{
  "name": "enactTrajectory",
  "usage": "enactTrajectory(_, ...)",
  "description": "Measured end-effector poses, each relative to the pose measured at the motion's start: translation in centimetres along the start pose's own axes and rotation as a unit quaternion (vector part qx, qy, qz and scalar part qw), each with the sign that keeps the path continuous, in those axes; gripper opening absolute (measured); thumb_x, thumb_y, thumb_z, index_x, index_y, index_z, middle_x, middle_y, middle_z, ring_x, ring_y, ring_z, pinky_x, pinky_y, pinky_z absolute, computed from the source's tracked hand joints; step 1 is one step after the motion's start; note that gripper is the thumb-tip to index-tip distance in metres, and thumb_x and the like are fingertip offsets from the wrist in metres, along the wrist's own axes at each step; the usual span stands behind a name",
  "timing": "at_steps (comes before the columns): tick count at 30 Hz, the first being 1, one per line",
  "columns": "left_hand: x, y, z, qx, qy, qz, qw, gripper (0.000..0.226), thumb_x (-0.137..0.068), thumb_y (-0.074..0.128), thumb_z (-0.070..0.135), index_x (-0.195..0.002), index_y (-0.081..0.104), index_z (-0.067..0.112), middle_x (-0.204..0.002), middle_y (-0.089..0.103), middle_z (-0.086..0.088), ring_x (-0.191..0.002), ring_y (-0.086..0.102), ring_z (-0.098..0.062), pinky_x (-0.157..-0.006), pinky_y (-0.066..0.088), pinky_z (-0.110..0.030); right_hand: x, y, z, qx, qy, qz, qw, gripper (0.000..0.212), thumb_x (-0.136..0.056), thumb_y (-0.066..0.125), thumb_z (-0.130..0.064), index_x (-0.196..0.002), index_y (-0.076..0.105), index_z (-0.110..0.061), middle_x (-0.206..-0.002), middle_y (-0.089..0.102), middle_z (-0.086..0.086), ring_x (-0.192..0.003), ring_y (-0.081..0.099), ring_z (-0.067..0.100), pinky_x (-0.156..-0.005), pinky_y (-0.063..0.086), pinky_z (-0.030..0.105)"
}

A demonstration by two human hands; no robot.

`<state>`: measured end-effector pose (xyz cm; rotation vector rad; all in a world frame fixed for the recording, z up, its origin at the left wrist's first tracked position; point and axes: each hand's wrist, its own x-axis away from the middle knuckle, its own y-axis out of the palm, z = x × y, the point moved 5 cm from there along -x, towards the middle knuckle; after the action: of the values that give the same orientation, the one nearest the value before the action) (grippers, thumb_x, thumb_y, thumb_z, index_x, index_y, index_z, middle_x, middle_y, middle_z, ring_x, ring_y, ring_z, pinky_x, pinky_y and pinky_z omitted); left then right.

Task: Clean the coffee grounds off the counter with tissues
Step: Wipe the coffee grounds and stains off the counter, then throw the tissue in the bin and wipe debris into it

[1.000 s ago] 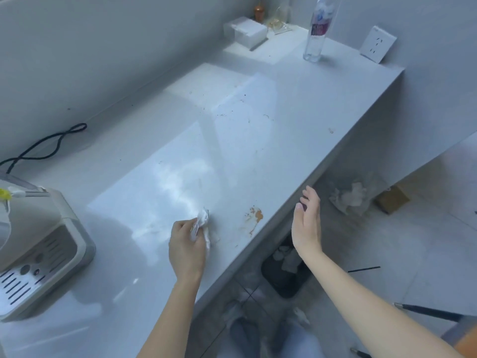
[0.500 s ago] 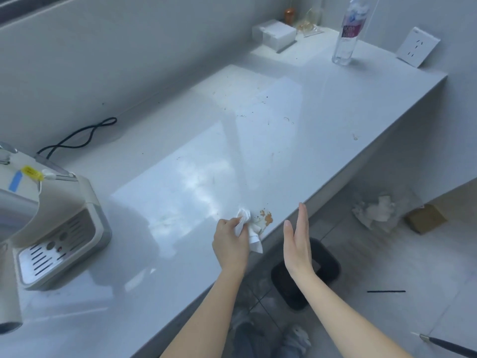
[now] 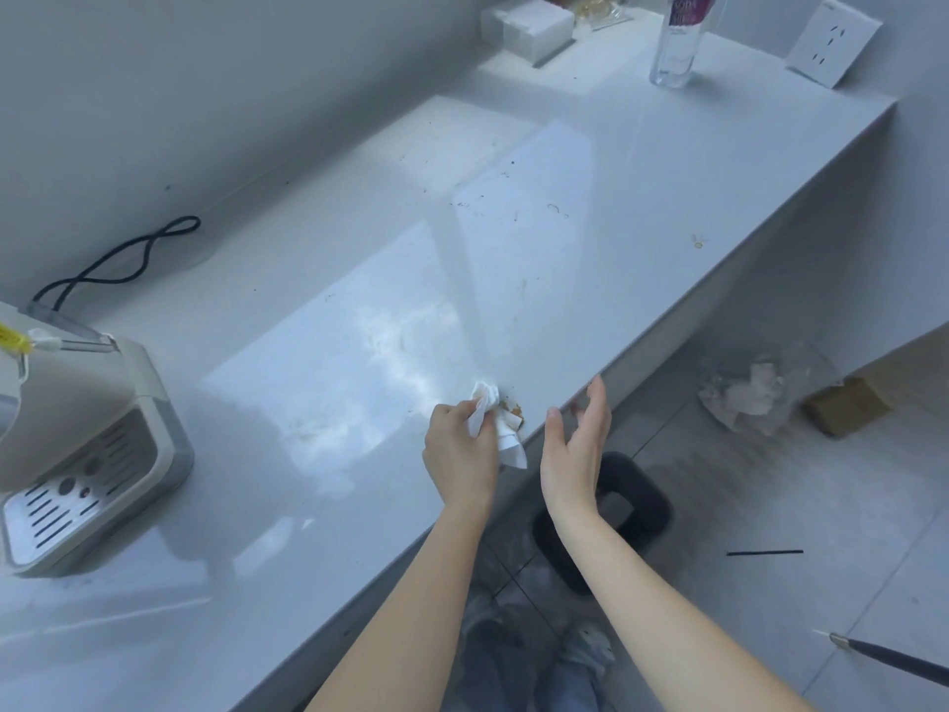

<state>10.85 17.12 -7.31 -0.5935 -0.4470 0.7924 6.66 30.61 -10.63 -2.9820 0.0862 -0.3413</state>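
Right at the front edge of the surface [image 3: 667, 208], the brown coffee grounds [image 3: 512, 406] sit between my left hand [image 3: 460, 453], closed on a tissue [image 3: 495, 421], and my open right hand [image 3: 575, 447] cupped just past the edge.

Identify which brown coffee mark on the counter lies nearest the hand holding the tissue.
The brown patch at the counter's front edge, right beside the tissue in the left hand. The other marks, like the ring-shaped stain, sit much farther back.
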Motion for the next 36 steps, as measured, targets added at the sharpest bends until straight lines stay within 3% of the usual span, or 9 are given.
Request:
enactTrajectory(4,0.0,0.1,0.1,0.005,-0.002,0.001,1.000,0.023,-0.086,0.058,0.034,-0.101,0.069,0.020,-0.089,0.058,0.005,-0.079,0.059,-0.016,-0.071,0.043,-0.029,-0.6,-0.2,-0.2,0.015,-0.015,0.022,1.000,0.065,-0.094,0.053,-0.014,-0.147,0.019,-0.031,-0.147,0.027,-0.008,-0.128,0.043,0.011,-0.091,0.039,0.025)
enactTrajectory(8,0.0,0.1,0.3,0.007,-0.003,-0.002,1.000,0.021,-0.087,0.058,0.033,-0.099,0.069,0.019,-0.089,0.058,0.005,-0.077,0.058,-0.014,-0.071,0.043,-0.028,-0.8,-0.1,-0.1,0.027,-0.019,0.025,0.999,0.069,-0.092,0.056,-0.010,-0.147,0.021,-0.031,-0.147,0.026,-0.009,-0.128,0.043,0.012,-0.090,0.038,0.023)
enactTrajectory(12,-0.1,-0.1,0.3,0.033,-0.021,-0.017,0.999,0.016,-0.086,0.057,0.032,-0.077,0.068,0.026,-0.085,0.058,0.007,-0.077,0.059,-0.012,-0.068,0.046,-0.029,-0.8,-0.4,0.0,0.012,-0.017,0.027,0.999,0.063,-0.094,0.053,-0.010,-0.146,0.023,-0.029,-0.143,0.032,-0.008,-0.123,0.046,0.009,-0.085,0.036,0.011)
enactTrajectory(15,0.1,-0.6,0.5,0.087,-0.033,-0.020,0.995,0.027,-0.084,0.059,0.025,-0.062,0.058,0.040,-0.082,0.059,0.012,-0.075,0.057,-0.003,-0.065,0.044,-0.024,-0.9,-1.8,1.1,-0.005,0.007,0.040,0.999,0.053,-0.097,0.043,-0.013,-0.143,0.026,-0.032,-0.137,0.040,-0.011,-0.114,0.049,0.004,-0.080,0.038,0.003)
enactTrajectory(18,0.4,-1.4,0.3,0.152,-0.052,-0.015,0.987,0.024,-0.083,0.063,0.020,-0.071,0.062,0.040,-0.086,0.062,0.013,-0.078,0.058,0.002,-0.065,0.042,-0.017,-1.0,-4.4,3.6,0.024,0.055,0.076,0.995,0.048,-0.097,0.041,-0.014,-0.142,0.030,-0.025,-0.137,0.045,-0.005,-0.110,0.052,0.011,-0.077,0.036,0.014)
enactTrajectory(21,0.6,-1.9,0.4,0.190,-0.052,-0.014,0.980,0.012,-0.084,0.064,0.020,-0.093,0.069,0.026,-0.096,0.064,0.015,-0.089,0.059,0.004,-0.071,0.043,-0.014,-0.9,-6.9,6.7,0.073,0.089,0.070,0.991,0.044,-0.096,0.043,-0.014,-0.139,0.035,-0.021,-0.136,0.047,-0.002,-0.111,0.052,0.014,-0.082,0.037,0.027)
enactTrajectory(25,1.3,-1.9,3.8,0.186,0.052,-0.036,0.980,0.019,-0.083,0.064,0.016,-0.084,0.069,0.034,-0.093,0.065,0.014,-0.087,0.060,0.008,-0.073,0.046,-0.008,-0.5,-9.2,9.9,0.112,0.130,0.060,0.983,0.040,-0.096,0.046,-0.018,-0.136,0.039,-0.018,-0.135,0.048,0.000,-0.115,0.051,0.017,-0.082,0.037,0.031)
enactTrajectory(29,3.2,0.7,6.6,0.165,0.127,-0.097,0.973,0.021,-0.083,0.061,0.012,-0.082,0.073,0.028,-0.091,0.064,0.009,-0.085,0.062,0.002,-0.072,0.046,-0.009,0.0,-10.9,11.5,0.112,0.148,0.058,0.981,0.041,-0.096,0.047,-0.018,-0.136,0.038,-0.019,-0.135,0.047,-0.001,-0.115,0.049,0.015,-0.085,0.042,0.034)
enactTrajectory(36,7.7,9.7,4.8,0.081,0.202,-0.223,0.950,0.015,-0.083,0.058,0.034,-0.082,0.070,0.042,-0.088,0.061,0.020,-0.085,0.061,0.002,-0.069,0.044,-0.008,0.5,-15.7,16.0,0.126,0.172,0.082,0.973,0.039,-0.096,0.048,-0.013,-0.135,0.041,-0.015,-0.138,0.047,0.004,-0.122,0.049,0.022,-0.093,0.040,0.031)
